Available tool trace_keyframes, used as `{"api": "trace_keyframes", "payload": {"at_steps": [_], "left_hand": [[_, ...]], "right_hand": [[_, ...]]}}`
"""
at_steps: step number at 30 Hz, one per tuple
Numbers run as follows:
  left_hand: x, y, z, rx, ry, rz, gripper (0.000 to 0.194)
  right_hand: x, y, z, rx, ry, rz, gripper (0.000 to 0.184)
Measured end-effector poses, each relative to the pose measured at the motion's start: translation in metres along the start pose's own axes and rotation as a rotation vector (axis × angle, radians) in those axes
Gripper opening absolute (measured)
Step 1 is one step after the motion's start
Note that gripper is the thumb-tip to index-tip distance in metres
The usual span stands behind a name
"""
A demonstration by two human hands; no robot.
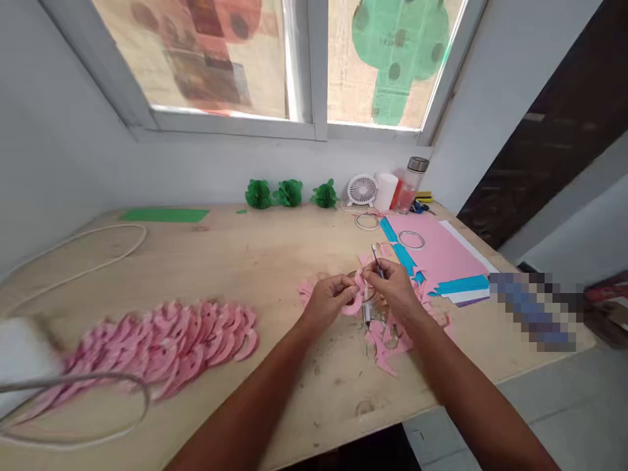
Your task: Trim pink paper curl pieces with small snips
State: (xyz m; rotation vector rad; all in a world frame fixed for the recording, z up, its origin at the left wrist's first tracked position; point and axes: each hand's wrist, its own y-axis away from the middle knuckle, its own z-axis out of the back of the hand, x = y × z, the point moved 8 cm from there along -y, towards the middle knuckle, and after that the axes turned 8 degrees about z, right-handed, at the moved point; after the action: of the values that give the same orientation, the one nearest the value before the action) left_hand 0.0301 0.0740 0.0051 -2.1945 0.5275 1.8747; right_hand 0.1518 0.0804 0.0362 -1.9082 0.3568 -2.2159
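Window paper [343,78] print too blurred to read | forearms reach in from near side, converging | left hand [330,301] pinches pink curved piece [352,306], right of table's middle | right hand [396,288] grips slim tool [377,261], fingertips beside piece

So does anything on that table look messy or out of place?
Mostly the torn-looking pink scraps, strewn around and below the hands in jagged pieces, while the pink petal shapes on the left lie in overlapping rows. The white cord also loops loosely over the tabletop. I see no spill.
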Motion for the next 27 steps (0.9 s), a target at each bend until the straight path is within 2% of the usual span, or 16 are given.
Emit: {"api": "trace_keyframes", "payload": {"at_steps": [8,11,17,23,27], "left_hand": [[0.0,0.003,-0.005,0.011,0.009,0.051,0.027],[-0.004,0.006,-0.006,-0.016,-0.021,0.017,0.037],[-0.009,0.012,-0.012,-0.069,-0.242,-0.098,0.06],[-0.009,0.01,-0.004,-0.179,-0.257,-0.154,0.047],[-0.01,0.009,0.0,-0.192,-0.128,-0.096,0.039]], "right_hand": [[0.007,0.001,0.002,0.002,0.175,0.054,0.007],[0.008,0.002,0.0,0.01,0.232,0.074,0.008],[0.011,0.004,-0.001,0.005,0.301,0.09,0.013],[0.009,0.004,0.0,0.008,0.312,0.076,0.013],[0.01,0.003,0.001,0.008,0.318,0.075,0.012]]}}
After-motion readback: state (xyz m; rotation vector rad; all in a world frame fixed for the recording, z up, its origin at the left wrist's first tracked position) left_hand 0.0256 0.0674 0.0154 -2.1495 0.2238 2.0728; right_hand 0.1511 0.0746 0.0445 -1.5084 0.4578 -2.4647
